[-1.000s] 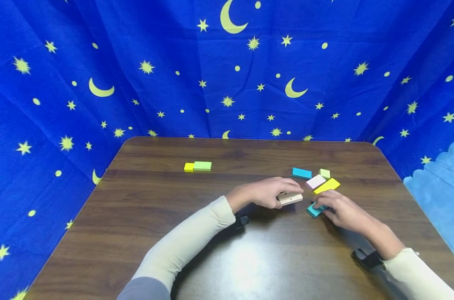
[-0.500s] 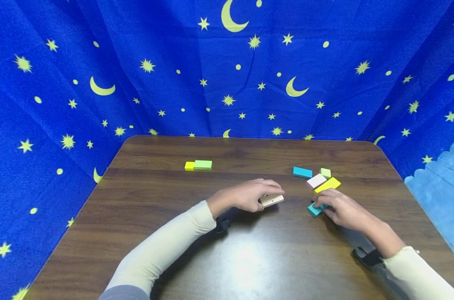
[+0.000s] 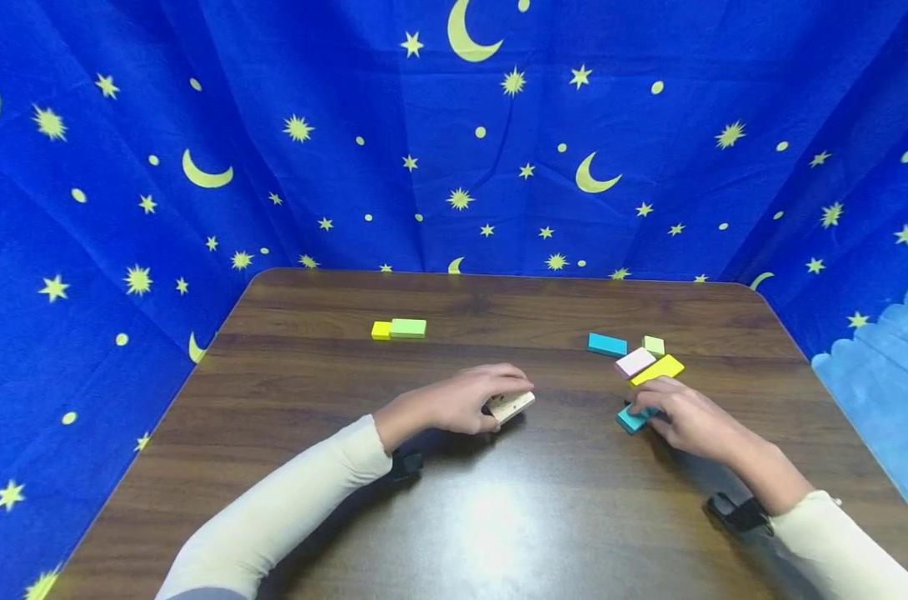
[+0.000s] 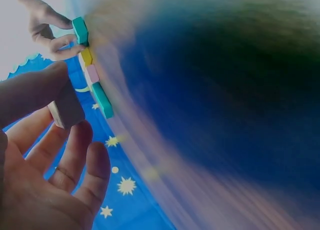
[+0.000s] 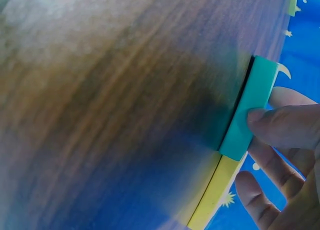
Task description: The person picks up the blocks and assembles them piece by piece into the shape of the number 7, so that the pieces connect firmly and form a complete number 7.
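Between the thumb and fingers of my left hand [image 3: 461, 402] is a pale, cream-coloured block [image 3: 514, 406] with small dark marks, held low over the middle of the table. In the left wrist view the thumb lies along the block's [image 4: 70, 107] near side. My right hand [image 3: 690, 421] pinches a teal block [image 3: 631, 421] on the right side of the table, its thumb on the face of the teal block [image 5: 250, 115] in the right wrist view. Just beyond that hand lies a long yellow block [image 3: 660, 368], partly covered by the fingers in the head view.
Beside the long yellow block are a pink block [image 3: 636, 362], a blue block [image 3: 607, 344] and a small light green block [image 3: 654, 345]. Farther left, a small yellow block [image 3: 381, 331] touches a light green block [image 3: 409, 328]. A blue star-patterned cloth [image 3: 334, 175] hangs behind the table.
My left hand has moved left with the pale block, away from the right hand, and the block has turned slightly. The right hand stays in place on the teal block.
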The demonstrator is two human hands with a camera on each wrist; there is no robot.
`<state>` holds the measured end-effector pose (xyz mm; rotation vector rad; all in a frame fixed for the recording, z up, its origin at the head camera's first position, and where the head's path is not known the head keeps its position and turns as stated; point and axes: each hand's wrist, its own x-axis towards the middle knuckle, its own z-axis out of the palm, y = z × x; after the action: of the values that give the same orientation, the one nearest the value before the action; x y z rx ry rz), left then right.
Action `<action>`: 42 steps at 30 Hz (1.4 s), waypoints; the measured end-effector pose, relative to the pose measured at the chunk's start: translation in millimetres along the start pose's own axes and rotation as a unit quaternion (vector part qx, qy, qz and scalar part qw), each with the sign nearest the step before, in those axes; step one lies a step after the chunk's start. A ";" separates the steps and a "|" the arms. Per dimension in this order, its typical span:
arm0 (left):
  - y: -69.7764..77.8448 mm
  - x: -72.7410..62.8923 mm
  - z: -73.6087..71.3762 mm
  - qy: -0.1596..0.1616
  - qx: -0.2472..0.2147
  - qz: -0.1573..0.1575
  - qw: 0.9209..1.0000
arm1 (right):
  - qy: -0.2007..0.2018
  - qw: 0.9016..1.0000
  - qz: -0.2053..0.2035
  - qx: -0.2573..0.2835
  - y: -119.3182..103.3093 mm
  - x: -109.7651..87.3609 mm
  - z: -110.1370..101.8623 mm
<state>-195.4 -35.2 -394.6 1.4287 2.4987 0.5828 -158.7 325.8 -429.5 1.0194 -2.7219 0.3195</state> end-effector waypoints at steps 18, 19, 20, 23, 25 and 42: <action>-11.8 -52.3 9.6 0.000 0.012 -0.108 0.994 | -0.001 1.000 0.001 -0.009 -4.0 -3.7 4.9; -11.5 -52.9 11.4 -0.003 0.014 -0.109 0.994 | 0.000 1.000 0.000 -0.011 -4.3 -5.6 5.2; -10.9 -53.5 13.1 -0.006 0.014 -0.111 0.994 | 0.002 1.000 -0.001 -0.012 -4.5 -7.3 5.3; -9.3 -53.9 16.2 -0.006 0.018 -0.120 0.993 | 0.011 1.000 -0.006 -0.016 -3.7 -8.4 4.4; -8.9 -54.5 17.0 -0.003 0.021 -0.123 0.992 | 0.009 1.000 -0.005 -0.018 -3.5 -5.8 2.7; -10.4 -51.3 26.5 0.011 0.018 -0.144 0.989 | -0.027 0.999 0.026 -0.003 -4.3 3.9 1.1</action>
<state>-167.6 -77.8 -423.9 1.0479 2.6770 0.5025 -158.8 319.9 -428.9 0.9708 -2.7991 0.2957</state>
